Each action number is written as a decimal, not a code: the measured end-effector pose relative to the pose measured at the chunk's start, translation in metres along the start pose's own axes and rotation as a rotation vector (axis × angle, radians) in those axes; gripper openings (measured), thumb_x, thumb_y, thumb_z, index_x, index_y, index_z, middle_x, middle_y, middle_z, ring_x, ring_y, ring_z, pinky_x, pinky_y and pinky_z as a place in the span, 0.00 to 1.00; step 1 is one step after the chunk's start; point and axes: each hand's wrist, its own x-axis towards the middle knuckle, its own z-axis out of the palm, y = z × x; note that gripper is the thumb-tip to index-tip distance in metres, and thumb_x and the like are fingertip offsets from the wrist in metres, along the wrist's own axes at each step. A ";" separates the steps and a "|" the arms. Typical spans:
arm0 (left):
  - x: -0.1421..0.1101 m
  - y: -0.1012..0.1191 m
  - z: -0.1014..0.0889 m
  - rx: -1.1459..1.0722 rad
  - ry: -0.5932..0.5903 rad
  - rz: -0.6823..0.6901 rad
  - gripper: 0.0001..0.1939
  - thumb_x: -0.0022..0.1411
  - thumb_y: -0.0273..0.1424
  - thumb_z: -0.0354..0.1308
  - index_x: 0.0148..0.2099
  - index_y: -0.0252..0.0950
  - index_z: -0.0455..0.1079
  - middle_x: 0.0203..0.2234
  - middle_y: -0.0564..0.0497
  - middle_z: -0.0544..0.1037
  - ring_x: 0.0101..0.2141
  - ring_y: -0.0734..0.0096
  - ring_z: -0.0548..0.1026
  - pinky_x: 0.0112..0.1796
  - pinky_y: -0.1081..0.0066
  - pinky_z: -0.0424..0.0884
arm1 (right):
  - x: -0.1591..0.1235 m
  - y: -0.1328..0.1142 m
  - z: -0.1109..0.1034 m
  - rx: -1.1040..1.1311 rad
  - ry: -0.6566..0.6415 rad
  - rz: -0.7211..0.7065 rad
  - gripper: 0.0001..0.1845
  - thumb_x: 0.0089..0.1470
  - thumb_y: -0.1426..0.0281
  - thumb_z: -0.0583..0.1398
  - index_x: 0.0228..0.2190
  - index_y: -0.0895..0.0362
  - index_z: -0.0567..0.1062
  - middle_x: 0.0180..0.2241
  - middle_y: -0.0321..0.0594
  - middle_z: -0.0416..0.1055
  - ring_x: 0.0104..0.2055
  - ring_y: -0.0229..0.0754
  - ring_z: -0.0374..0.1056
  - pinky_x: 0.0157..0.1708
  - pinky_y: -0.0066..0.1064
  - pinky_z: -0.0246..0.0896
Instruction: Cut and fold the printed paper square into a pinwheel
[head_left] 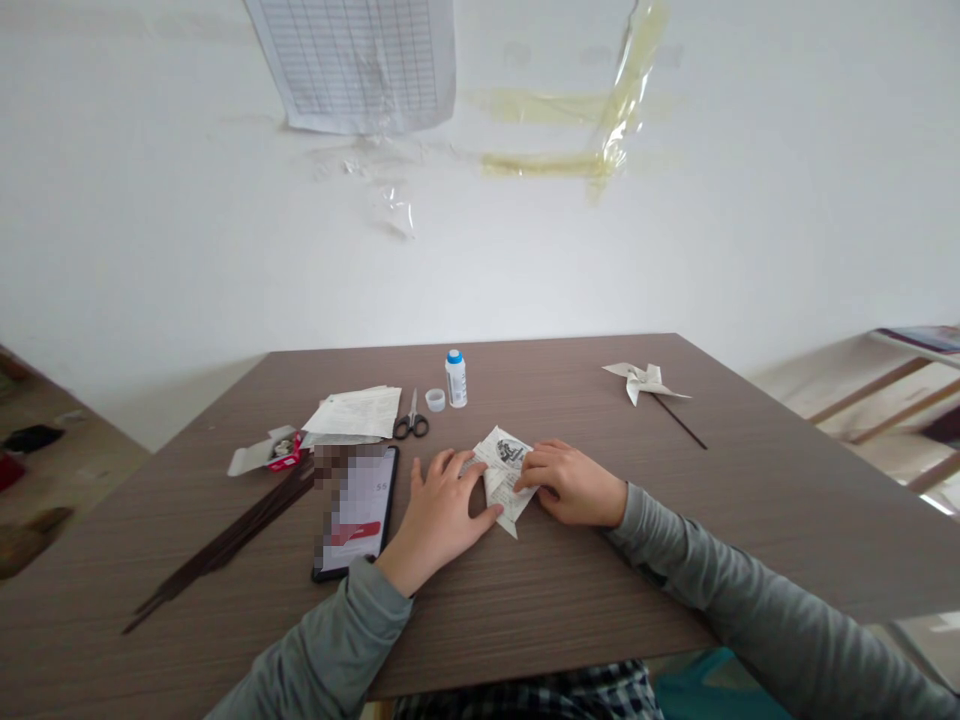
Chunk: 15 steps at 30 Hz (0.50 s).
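A partly folded printed paper [498, 480] with cut points and a dark picture on it lies on the table. My left hand [445, 505] rests on its left side, fingers spread, with thumb and fingertips touching the edge. From the right, my right hand [566, 482] has its fingers curled and pinched on the paper; part of the sheet is hidden beneath them. Farther back on the right is a paper pinwheel [643, 381] on a thin dark stick [679, 421].
Left of my hands, a phone [358, 515] lies near dark sticks [232, 530], a small red box [283, 450] and stacked paper sheets [356, 412]. Scissors [412, 420], a small translucent cup [435, 400] and a blue-capped white bottle [456, 382] are behind the paper. A white wall [525, 270] borders the table.
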 end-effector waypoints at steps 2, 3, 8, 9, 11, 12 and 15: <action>0.000 -0.001 0.000 -0.008 0.002 0.003 0.29 0.76 0.40 0.69 0.75 0.45 0.78 0.79 0.39 0.75 0.80 0.32 0.65 0.79 0.19 0.53 | 0.000 0.001 -0.001 0.037 -0.001 0.013 0.16 0.65 0.80 0.67 0.46 0.50 0.88 0.44 0.41 0.88 0.49 0.50 0.84 0.61 0.47 0.77; 0.001 -0.001 0.000 -0.013 0.002 0.005 0.28 0.76 0.40 0.70 0.74 0.45 0.78 0.78 0.39 0.76 0.80 0.32 0.66 0.79 0.20 0.53 | 0.000 0.002 -0.002 0.051 -0.002 0.027 0.13 0.67 0.79 0.68 0.46 0.50 0.88 0.44 0.42 0.88 0.49 0.50 0.84 0.62 0.47 0.77; 0.000 0.000 -0.003 -0.033 0.011 0.013 0.26 0.74 0.39 0.72 0.71 0.43 0.80 0.75 0.38 0.79 0.79 0.33 0.69 0.80 0.20 0.52 | 0.002 0.001 0.001 0.079 0.021 0.121 0.09 0.76 0.74 0.66 0.47 0.54 0.89 0.44 0.45 0.89 0.50 0.50 0.85 0.63 0.46 0.77; 0.000 0.001 -0.003 -0.036 0.016 0.013 0.26 0.73 0.39 0.72 0.70 0.42 0.80 0.74 0.37 0.79 0.78 0.32 0.69 0.79 0.20 0.53 | 0.003 0.001 0.003 0.091 0.032 0.137 0.10 0.77 0.74 0.65 0.48 0.54 0.89 0.44 0.46 0.89 0.50 0.50 0.85 0.62 0.45 0.78; 0.001 0.001 -0.002 -0.040 0.030 0.015 0.26 0.74 0.37 0.72 0.70 0.42 0.81 0.74 0.37 0.80 0.78 0.33 0.70 0.79 0.20 0.53 | 0.003 0.001 0.007 0.120 0.060 0.172 0.14 0.80 0.72 0.62 0.50 0.55 0.89 0.45 0.48 0.89 0.50 0.51 0.85 0.60 0.44 0.79; 0.001 0.001 -0.001 -0.040 0.037 0.017 0.26 0.74 0.37 0.71 0.70 0.41 0.80 0.73 0.37 0.80 0.77 0.33 0.71 0.79 0.20 0.53 | 0.003 0.002 0.009 0.133 0.073 0.189 0.15 0.81 0.71 0.61 0.51 0.55 0.90 0.44 0.48 0.89 0.49 0.51 0.85 0.58 0.43 0.79; 0.001 0.000 0.002 -0.038 0.051 0.020 0.26 0.74 0.34 0.70 0.71 0.41 0.80 0.73 0.37 0.80 0.77 0.35 0.72 0.80 0.22 0.55 | 0.003 0.005 0.017 0.165 0.107 0.231 0.16 0.81 0.70 0.61 0.53 0.52 0.90 0.43 0.46 0.88 0.48 0.51 0.84 0.59 0.44 0.79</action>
